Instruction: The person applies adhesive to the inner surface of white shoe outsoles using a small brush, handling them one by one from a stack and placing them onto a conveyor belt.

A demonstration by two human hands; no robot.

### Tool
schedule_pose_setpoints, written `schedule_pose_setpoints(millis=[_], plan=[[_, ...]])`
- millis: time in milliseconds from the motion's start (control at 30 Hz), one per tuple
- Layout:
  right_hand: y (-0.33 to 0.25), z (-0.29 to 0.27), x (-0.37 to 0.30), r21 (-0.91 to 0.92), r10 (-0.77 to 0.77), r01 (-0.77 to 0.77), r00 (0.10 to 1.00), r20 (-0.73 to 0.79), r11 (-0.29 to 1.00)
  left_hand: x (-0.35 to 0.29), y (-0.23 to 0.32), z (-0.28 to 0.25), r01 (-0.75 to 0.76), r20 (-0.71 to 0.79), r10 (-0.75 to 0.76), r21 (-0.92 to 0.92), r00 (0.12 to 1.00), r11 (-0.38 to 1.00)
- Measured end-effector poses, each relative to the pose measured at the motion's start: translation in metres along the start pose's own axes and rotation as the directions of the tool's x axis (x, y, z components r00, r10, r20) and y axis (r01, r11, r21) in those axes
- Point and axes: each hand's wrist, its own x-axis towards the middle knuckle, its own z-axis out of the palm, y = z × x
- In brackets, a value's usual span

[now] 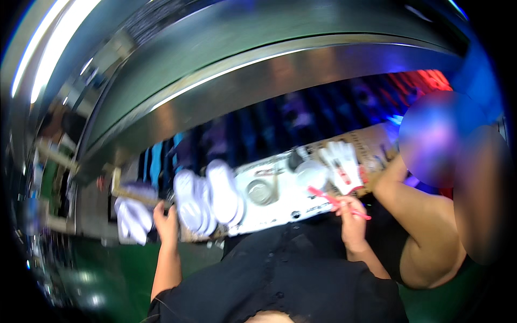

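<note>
My right hand (353, 220) is closed around a slim pink-red brush-like tool (361, 215), which points up and left over the white-covered work surface (277, 216). Blur hides the exact form of its tip. On the left, my left hand (165, 222) is raised at the bench edge with thumb and forefinger apart; nothing in it can be made out. Just right of it stand pale lavender shoe soles (188, 203), with another pair (223, 192) alongside. More white sole-like pieces (133, 219) lie to its left.
A clear round container (259, 192), a whitish bowl (312, 175) and white gloves (341, 164) with red cuffs rest on the bench. Beyond runs a row of dark items (247, 126) beneath a metal ledge (231, 81). A co-worker's bent arm (425, 210) is close at right.
</note>
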Motion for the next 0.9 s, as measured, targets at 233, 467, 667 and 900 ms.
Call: schedule_pose_setpoints(millis=[233, 467, 667, 900], plan=[[0.007, 0.027, 0.001, -0.015, 0.063, -0.063, 0.998, 0.017, 0.998, -0.013, -0.055, 0.012, 0.306, 0.312, -0.294, 0.012, 0.903, 0.952], [0.017, 0.029, 0.033, -0.084, 0.089, -0.086, 0.995, 0.033, 0.993, -0.005, -0.102, 0.030, 0.241, 0.373, -0.186, -0.104, 0.909, 0.965], [0.023, 0.045, 0.070, -0.430, -0.049, 0.063, 0.998, 0.043, 0.901, 0.010, -0.054, 0.005, 0.310, 0.329, -0.147, -0.527, 0.933, 0.791], [0.009, 0.046, 0.080, -0.543, 0.040, -0.019, 0.999, 0.026, 0.839, -0.031, 0.021, -0.045, 0.732, 0.862, -0.131, -0.324, 0.489, 0.599]])
